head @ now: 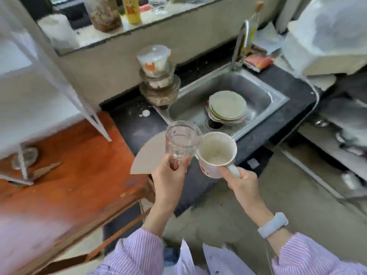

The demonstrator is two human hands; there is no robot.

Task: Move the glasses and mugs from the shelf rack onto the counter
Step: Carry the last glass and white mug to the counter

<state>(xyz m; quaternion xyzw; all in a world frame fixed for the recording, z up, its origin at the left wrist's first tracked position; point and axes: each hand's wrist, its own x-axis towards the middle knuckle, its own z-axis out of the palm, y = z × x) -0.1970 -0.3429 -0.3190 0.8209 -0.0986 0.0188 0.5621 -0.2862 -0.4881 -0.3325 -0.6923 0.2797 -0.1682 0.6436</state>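
My left hand (170, 175) grips the base of a clear glass (181, 139), held upright over the dark counter (137, 126). Right beside it, my right hand (240, 180) holds a white mug (215, 153) by its handle; the mug's rim touches the glass. Both are empty and hang above the counter's front edge, left of the sink. The white shelf rack (59, 80) stands at the left on an orange wooden table (75, 187). Another glass (26, 156) sits low under the rack's frame, blurred.
A steel sink (248, 84) holds a pile of plates (227, 108). Stacked lidded containers (158, 76) stand at the sink's left corner. A tap (241, 42) rises behind. A cardboard piece (151, 155) lies on the counter's edge. Bottles and jars line the sill above.
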